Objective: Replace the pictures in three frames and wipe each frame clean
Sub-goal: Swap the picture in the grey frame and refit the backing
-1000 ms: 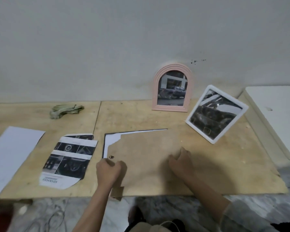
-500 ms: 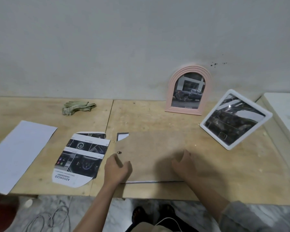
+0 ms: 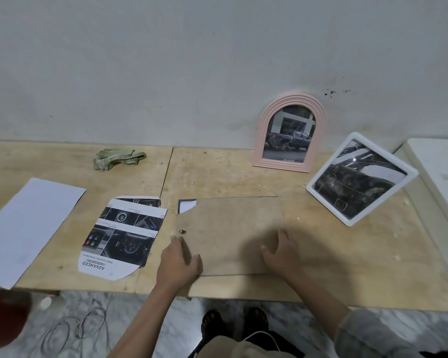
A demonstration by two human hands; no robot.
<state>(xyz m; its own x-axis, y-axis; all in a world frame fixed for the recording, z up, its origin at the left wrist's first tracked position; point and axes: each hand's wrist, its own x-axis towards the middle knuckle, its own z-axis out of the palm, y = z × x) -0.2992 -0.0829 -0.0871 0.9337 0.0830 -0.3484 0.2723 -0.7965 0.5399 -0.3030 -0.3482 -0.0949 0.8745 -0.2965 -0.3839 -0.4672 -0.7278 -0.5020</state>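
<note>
A brown backing board [image 3: 230,228] lies flat on the wooden table [image 3: 347,275], covering a face-down frame; a white paper corner [image 3: 186,206] shows at its chipped upper left. My left hand [image 3: 179,259] rests on the board's left edge with fingers spread. My right hand [image 3: 279,251] presses its lower right part. A pink arched frame [image 3: 290,135] with a truck photo leans on the wall. A white square frame [image 3: 360,179] with a dark car picture stands tilted at right. A cut-out printed car picture [image 3: 122,239] lies left of the board.
A crumpled green cloth [image 3: 117,158] lies at the back left. A blank white sheet [image 3: 29,226] overhangs the table's left front. A white surface [image 3: 440,171] adjoins the table at right. Cables [image 3: 75,329] lie on the marble floor below.
The backing board has slid back over the frame and now lies square, hiding most of the white paper. Both hands have flattened onto it.
</note>
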